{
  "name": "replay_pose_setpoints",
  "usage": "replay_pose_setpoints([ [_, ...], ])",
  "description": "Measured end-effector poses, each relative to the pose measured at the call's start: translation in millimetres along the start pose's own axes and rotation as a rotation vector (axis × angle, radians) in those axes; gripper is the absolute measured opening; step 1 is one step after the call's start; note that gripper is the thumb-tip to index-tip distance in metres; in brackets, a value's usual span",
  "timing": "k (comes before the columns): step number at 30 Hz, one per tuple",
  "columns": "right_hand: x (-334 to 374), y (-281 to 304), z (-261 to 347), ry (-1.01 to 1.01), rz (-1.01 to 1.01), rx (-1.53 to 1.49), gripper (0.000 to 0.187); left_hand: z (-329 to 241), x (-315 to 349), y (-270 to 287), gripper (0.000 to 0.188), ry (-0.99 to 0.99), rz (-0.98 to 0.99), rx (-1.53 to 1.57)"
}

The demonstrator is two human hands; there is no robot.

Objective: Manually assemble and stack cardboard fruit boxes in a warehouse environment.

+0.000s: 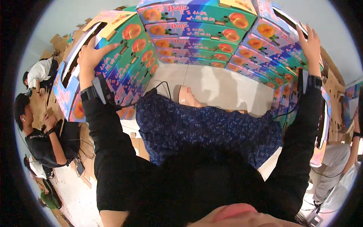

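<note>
Looking down from the head view: left hand (92,54) spread flat, fingers open, pressed on the top edge of the left box (113,41), thumb over the printed side with peach pictures. Not gripping, palm down on the cardboard. Black wrist strap (90,92) with a small device sits just below the hand, cable running down from it.

Right hand (311,44) also open, fingers splayed, laid flat on the top of the right box (280,38). Black wristband (314,81) under it. Both arms in black sleeves, raised and wide apart.

Boxes are colourful fruit cartons, blue, green and purple with orange peaches, stacked in a curved wall (196,34) that runs from left box across the back to right box. Left box is at the top of the left end of the stack, right box at the top of the right end.

Between the arms: the person's blue patterned trousers (208,128) and a bare foot (187,96) on the pale floor (227,87).

Far left: a co-worker in a black shirt (49,142) sits among brown flat cardboard (56,43); another in white (39,72) behind. Right edge: someone in a grey shirt (332,162), partly cut off
</note>
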State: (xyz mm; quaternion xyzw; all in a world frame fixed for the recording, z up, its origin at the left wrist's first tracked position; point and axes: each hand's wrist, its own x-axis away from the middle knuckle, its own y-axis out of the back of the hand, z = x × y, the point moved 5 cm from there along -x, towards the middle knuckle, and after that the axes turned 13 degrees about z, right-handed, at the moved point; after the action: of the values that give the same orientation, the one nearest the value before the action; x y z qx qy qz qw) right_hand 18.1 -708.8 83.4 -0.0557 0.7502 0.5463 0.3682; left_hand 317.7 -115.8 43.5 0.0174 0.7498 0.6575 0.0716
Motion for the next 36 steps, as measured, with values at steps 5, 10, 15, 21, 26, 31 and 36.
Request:
replay_pose_setpoints([
  [5,-26.7,-106.7,-73.5,-0.040,0.428,-0.027,0.059,-5.5,8.9,4.6,0.109,0.000,-0.050,-0.027],
  [10,-26.2,-132.3,-90.3,0.290,0.662,-0.037,0.052,-8.0,10.2,5.5,0.104,-0.005,-0.046,0.000],
  [15,-26.2,-111.7,-68.7,-0.084,0.695,-0.294,0.106,-5.3,11.0,7.9,0.102,0.040,-0.030,-0.017],
  [21,-28.9,-77.3,-37.2,0.004,0.775,0.052,0.118,3.5,3.1,3.8,0.107,-0.015,-0.086,0.021],
  [26,-19.7,-36.9,-30.4,0.056,0.658,0.139,0.109,-3.8,3.4,3.6,0.109,0.004,-0.051,-0.011],
  [31,9.6,21.8,-46.2,0.092,0.410,0.287,0.103,-1.3,6.7,3.5,0.108,0.002,-0.086,-0.039],
  [36,66.9,90.4,-58.1,0.008,0.393,0.372,0.102,2.9,5.9,4.1,0.107,-0.006,-0.027,-0.055],
])
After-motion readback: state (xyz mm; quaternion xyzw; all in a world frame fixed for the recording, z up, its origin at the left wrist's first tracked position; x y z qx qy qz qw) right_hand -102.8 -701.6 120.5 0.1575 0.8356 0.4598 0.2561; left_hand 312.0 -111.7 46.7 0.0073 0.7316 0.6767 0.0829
